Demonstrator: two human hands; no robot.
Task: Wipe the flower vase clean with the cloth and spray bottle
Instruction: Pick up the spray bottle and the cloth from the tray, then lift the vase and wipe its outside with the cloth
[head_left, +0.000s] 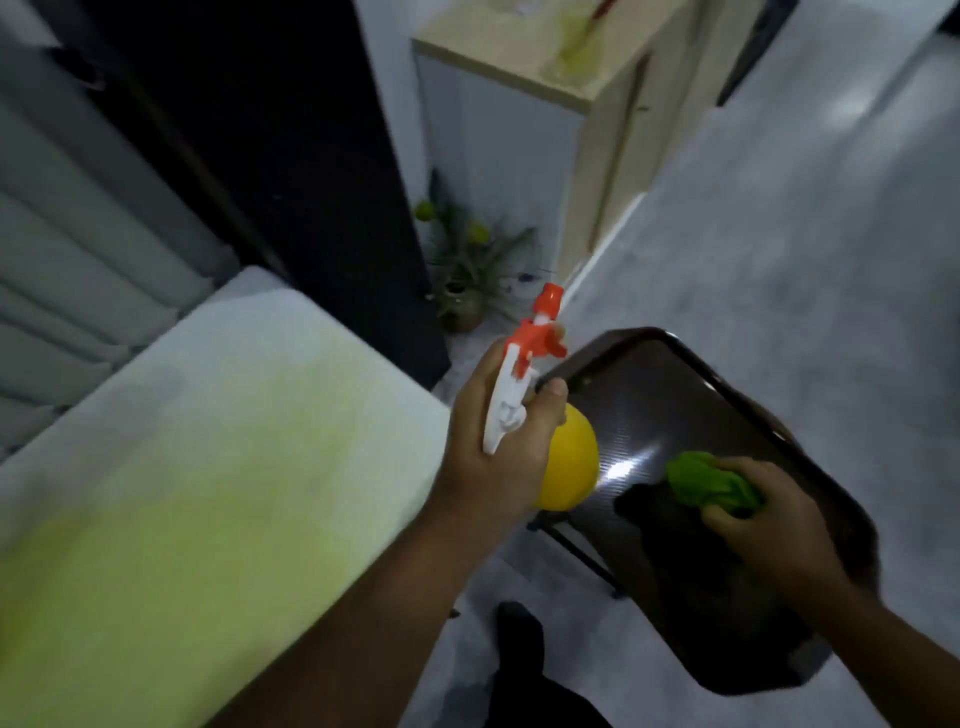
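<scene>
My left hand (498, 436) grips a spray bottle (569, 460) with a yellow round body and a white and orange trigger head, held up over the near edge of a dark table. My right hand (769, 514) is closed on a bunched green cloth (701, 480) resting on the dark glossy table top (675, 395). A small brownish flower vase (462, 309) with green leaves and yellow-green balls stands on the floor in the corner beyond the spray nozzle. The picture is blurred by motion.
A bed with a pale mattress (208, 441) fills the left. A tall light wooden cabinet (524, 135) stands behind the vase, with a greenish glass object (571, 47) on top. Grey floor (779, 234) stretches to the right. A dark panel (291, 156) rises beside the bed.
</scene>
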